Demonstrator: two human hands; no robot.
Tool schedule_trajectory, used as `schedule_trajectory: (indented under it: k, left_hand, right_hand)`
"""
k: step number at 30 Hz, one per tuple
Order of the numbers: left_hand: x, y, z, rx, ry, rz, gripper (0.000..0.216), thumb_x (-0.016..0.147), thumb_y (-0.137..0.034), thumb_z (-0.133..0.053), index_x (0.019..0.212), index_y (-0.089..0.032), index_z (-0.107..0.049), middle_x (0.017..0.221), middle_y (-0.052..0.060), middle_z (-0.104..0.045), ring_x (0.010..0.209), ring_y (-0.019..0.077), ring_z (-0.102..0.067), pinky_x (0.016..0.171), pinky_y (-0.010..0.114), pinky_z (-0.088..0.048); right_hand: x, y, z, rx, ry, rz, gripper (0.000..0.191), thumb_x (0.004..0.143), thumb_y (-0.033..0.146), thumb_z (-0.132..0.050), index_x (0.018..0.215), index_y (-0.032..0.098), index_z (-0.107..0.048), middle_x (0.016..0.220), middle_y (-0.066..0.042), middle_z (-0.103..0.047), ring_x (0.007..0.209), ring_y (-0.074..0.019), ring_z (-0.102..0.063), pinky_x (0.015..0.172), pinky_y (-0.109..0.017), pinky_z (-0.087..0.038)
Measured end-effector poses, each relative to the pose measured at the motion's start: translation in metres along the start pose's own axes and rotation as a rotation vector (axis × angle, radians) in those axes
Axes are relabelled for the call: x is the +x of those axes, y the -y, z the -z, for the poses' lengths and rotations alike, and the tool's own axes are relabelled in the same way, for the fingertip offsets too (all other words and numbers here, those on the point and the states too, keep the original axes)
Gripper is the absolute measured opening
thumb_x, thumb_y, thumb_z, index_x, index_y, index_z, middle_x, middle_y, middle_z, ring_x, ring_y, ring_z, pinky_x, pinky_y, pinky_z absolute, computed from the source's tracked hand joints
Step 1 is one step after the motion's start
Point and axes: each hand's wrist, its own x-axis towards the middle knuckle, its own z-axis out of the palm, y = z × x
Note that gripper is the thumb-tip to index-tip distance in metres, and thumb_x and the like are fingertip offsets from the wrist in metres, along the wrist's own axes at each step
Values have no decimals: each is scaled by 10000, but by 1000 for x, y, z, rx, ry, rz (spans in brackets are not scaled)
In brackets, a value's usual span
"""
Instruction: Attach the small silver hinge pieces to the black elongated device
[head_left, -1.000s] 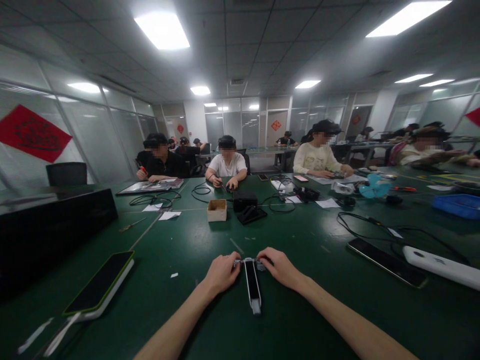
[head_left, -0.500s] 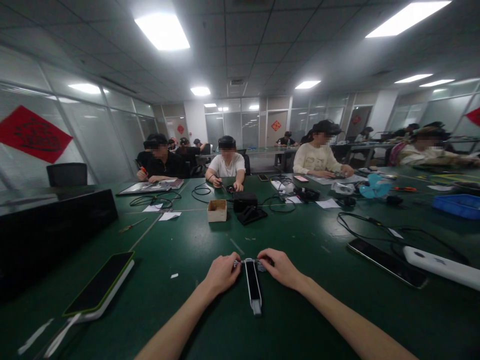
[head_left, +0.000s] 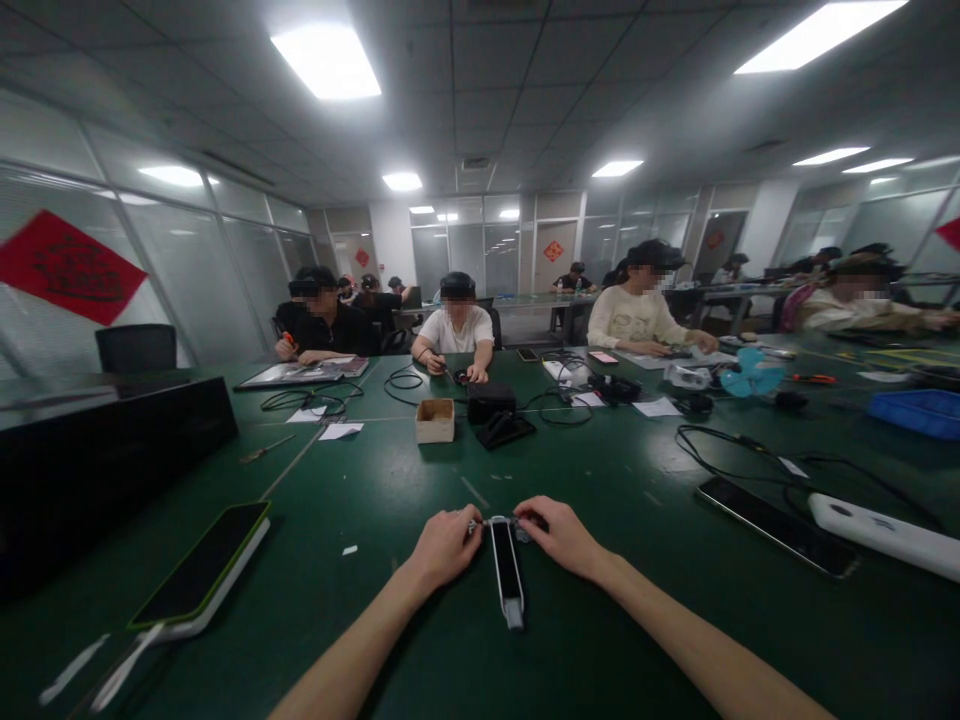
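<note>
A long narrow device (head_left: 508,570) with a pale frame, a dark panel and a grey block at its near end lies on the green table between my hands. At the left of its far end is my left hand (head_left: 448,545), fingers bent and pinched by a small grey part that is mostly hidden. On the other side, my right hand (head_left: 561,532) has its fingertips together over another small grey, see-through-looking part (head_left: 523,534). Both hands rest low over the table, and what exactly the fingertips grip is too small to tell.
A phone in a green-edged case (head_left: 202,565) lies left, a dark phone (head_left: 776,525) and a white case (head_left: 885,535) right. Ahead stand a small open box (head_left: 435,422) and a black box (head_left: 490,402). Co-workers sit across; cables, papers and a blue fan (head_left: 752,375) lie about.
</note>
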Motion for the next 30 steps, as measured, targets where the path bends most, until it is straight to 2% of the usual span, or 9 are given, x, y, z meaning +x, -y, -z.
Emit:
schedule_trajectory:
  k: [9,18,23,26,30]
  left_hand:
    - [1,6,-5,-33,-50,-46,174,926,-265,-413,995,-211,-564,838,19,-665,760,179,-615,741,283,-422]
    - [2,8,-7,-30,-67,-59,173,914,-243,-432,1008,-212,-573,829,14,-670,756,175,-615,743,280,-421]
    - [1,6,-5,-28,-42,-45,190,922,-267,-418,1016,-208,-571,830,16,-669,740,173,-617,743,288,-417]
    - [0,4,-3,-23,-42,-35,189,920,-271,-417,1014,-207,-568,851,21,-671,754,174,-618,745,286,-415]
    - [-1,1,1,-13,-38,-18,181,914,-265,-424,1011,-202,-563,837,25,-668,766,182,-618,742,285,-414]
  right_hand:
    - [-1,2,1,-9,12,21,168,891,221,-494,996,196,-621,970,-36,-620,868,-156,-575,778,-299,-478]
    - [0,-1,0,-49,9,62,153,886,237,-517,993,204,-622,965,-34,-627,854,-154,-578,752,-289,-482]
    - [2,-5,22,-183,-56,125,184,889,249,-511,1033,194,-612,1004,-53,-636,934,-178,-572,829,-326,-465]
    - [3,-17,43,-301,-107,65,204,889,247,-480,1026,177,-615,1007,-75,-642,945,-197,-570,853,-356,-450]
    - [0,-40,64,-385,12,-65,229,865,285,-470,998,186,-629,974,-70,-640,910,-199,-572,830,-346,-451]
